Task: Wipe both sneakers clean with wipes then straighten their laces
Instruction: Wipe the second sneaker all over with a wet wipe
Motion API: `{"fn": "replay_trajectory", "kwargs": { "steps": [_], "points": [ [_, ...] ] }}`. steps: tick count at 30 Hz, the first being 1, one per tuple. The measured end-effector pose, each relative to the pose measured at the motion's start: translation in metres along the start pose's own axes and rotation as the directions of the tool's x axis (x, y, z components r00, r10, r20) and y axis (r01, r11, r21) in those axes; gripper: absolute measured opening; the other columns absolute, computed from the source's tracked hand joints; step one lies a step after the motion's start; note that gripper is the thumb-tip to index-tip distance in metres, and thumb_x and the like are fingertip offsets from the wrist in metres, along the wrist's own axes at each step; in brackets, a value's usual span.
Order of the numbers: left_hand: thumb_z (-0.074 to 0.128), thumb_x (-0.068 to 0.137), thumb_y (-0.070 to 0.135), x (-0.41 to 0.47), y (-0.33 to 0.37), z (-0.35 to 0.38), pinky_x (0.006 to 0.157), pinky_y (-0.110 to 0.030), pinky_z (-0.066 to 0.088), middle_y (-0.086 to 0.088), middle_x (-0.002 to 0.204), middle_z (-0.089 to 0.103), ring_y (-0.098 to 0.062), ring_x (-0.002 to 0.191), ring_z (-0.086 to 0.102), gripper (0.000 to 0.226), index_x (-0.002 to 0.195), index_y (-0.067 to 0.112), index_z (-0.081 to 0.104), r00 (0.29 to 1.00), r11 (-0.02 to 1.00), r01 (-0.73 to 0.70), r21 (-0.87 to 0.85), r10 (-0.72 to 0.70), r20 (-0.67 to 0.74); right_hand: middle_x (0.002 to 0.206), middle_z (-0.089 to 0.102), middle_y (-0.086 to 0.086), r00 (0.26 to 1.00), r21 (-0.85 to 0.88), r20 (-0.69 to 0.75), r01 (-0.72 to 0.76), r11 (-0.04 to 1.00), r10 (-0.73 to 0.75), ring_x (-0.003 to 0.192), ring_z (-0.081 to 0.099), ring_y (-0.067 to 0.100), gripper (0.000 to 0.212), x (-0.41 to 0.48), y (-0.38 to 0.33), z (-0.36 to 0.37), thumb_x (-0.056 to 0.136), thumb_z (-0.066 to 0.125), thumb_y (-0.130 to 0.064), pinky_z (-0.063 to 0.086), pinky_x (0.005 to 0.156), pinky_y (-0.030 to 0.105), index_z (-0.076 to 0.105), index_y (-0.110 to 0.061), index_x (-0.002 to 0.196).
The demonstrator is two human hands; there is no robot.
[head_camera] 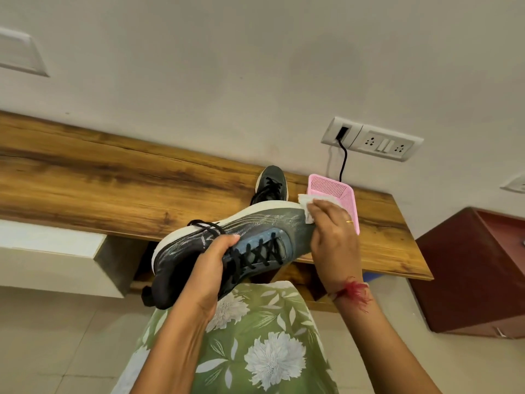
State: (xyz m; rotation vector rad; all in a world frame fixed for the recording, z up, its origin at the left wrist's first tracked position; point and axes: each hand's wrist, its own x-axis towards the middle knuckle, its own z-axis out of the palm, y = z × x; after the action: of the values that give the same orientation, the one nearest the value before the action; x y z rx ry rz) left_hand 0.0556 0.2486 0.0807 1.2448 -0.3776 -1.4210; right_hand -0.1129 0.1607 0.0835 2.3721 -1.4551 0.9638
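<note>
A dark grey sneaker (264, 231) with a white sole and black laces is held in the air in front of the wooden shelf, toe pointing right. My left hand (211, 265) grips it from below, thumb over the tongue by the laces. My right hand (333, 237) holds a white wipe (305, 204) against the toe of this sneaker. The second dark sneaker (271, 183) stands on the wooden shelf (113, 177) behind, its lower part hidden by the held shoe.
A pink plastic basket (345, 194) sits on the shelf at the right, close behind my right hand. A black cable hangs from a wall socket (372, 139) above it. A reddish-brown cabinet (477, 268) stands to the right. My green floral clothing fills the foreground.
</note>
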Motion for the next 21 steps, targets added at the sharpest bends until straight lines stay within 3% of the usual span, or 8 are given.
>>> {"fn": "replay_trajectory", "kwargs": {
  "steps": [2, 4, 6, 9, 12, 14, 17, 21],
  "points": [
    [0.053, 0.090, 0.028, 0.000, 0.000, 0.000, 0.070, -0.034, 0.050, -0.009, 0.074, 0.073, -0.020, 0.066, 0.069, 0.037, 0.063, 0.017, 0.075, 1.000, 1.000, -0.004, 0.000, 0.004, -0.011, 0.108, 0.065, 0.016, 1.000, 0.041, -0.003, 0.010, 0.999, -0.010, 0.101, 0.061, 0.031, 0.032, -0.010, -0.012, -0.001, 0.079, 0.050, 0.006, 0.046, 0.093, 0.036, 0.066, 0.001, 0.106],
    [0.054, 0.089, 0.028, 0.001, -0.001, -0.002, 0.069, -0.033, 0.050, -0.010, 0.075, 0.073, -0.019, 0.065, 0.068, 0.030, 0.070, 0.015, 0.073, 1.000, 1.000, -0.006, -0.017, 0.006, -0.009, 0.113, 0.064, 0.014, 0.990, 0.054, 0.073, 0.120, 0.991, -0.124, 0.105, 0.059, 0.027, 0.036, -0.025, -0.023, 0.002, 0.081, 0.045, 0.000, 0.042, 0.096, 0.030, 0.065, 0.000, 0.111],
    [0.057, 0.085, 0.027, 0.001, -0.001, -0.004, 0.069, -0.032, 0.050, -0.007, 0.078, 0.073, -0.018, 0.070, 0.069, 0.021, 0.080, 0.014, 0.072, 0.999, 0.999, -0.021, -0.041, 0.022, 0.023, 0.114, 0.064, 0.014, 0.978, 0.047, 0.113, 0.169, 0.984, -0.174, 0.105, 0.060, 0.027, 0.039, -0.030, -0.017, 0.003, 0.075, 0.058, 0.009, 0.044, 0.094, 0.031, 0.065, -0.001, 0.113],
    [0.055, 0.079, 0.035, -0.001, 0.002, -0.006, 0.078, -0.030, 0.053, -0.006, 0.092, 0.075, -0.017, 0.086, 0.070, 0.031, 0.091, 0.013, 0.074, 0.990, 0.976, -0.095, -0.193, 0.113, 0.083, 0.108, 0.065, 0.014, 1.000, 0.077, -0.011, 0.020, 0.997, -0.019, 0.103, 0.056, 0.024, 0.032, -0.017, 0.001, -0.001, 0.078, 0.055, 0.009, 0.052, 0.088, 0.037, 0.067, -0.001, 0.106],
    [0.043, 0.090, 0.046, -0.003, 0.009, -0.003, 0.086, -0.033, 0.053, -0.011, 0.107, 0.072, -0.020, 0.100, 0.069, 0.050, 0.109, 0.008, 0.069, 0.982, 0.928, -0.118, -0.353, 0.162, 0.097, 0.106, 0.065, 0.014, 0.990, 0.147, -0.123, -0.051, 0.988, 0.069, 0.104, 0.051, 0.019, 0.032, -0.012, -0.009, -0.005, 0.079, 0.049, 0.004, 0.046, 0.091, 0.029, 0.068, 0.000, 0.104],
    [0.042, 0.097, 0.038, -0.002, 0.009, -0.002, 0.075, -0.027, 0.057, -0.008, 0.097, 0.075, -0.017, 0.088, 0.071, 0.041, 0.103, 0.008, 0.070, 0.989, 0.918, -0.103, -0.383, 0.136, 0.060, 0.106, 0.065, 0.013, 0.997, 0.141, -0.076, 0.019, 0.990, -0.008, 0.103, 0.052, 0.019, 0.030, -0.018, -0.022, -0.002, 0.083, 0.047, 0.000, 0.040, 0.093, 0.022, 0.068, -0.001, 0.105],
    [0.050, 0.090, 0.017, -0.003, 0.009, -0.001, 0.055, -0.019, 0.055, -0.003, 0.072, 0.074, -0.012, 0.063, 0.070, 0.034, 0.069, 0.013, 0.077, 0.994, 0.933, -0.094, -0.347, 0.107, 0.017, 0.101, 0.067, 0.013, 0.994, 0.095, -0.016, 0.105, 0.990, -0.104, 0.095, 0.060, 0.024, 0.025, -0.019, -0.016, -0.003, 0.081, 0.058, 0.005, 0.045, 0.087, 0.023, 0.068, -0.001, 0.103],
    [0.065, 0.066, 0.018, -0.007, 0.007, 0.005, 0.058, -0.022, 0.054, -0.004, 0.071, 0.073, -0.013, 0.061, 0.069, 0.011, 0.070, 0.012, 0.073, 0.997, 0.959, -0.017, -0.282, 0.037, 0.065, 0.093, 0.067, 0.014, 0.985, 0.117, -0.115, -0.117, 0.986, 0.130, 0.083, 0.061, 0.028, 0.037, -0.010, 0.000, -0.006, 0.077, 0.065, 0.011, 0.049, 0.069, 0.031, 0.066, -0.002, 0.111]
  ]
}}
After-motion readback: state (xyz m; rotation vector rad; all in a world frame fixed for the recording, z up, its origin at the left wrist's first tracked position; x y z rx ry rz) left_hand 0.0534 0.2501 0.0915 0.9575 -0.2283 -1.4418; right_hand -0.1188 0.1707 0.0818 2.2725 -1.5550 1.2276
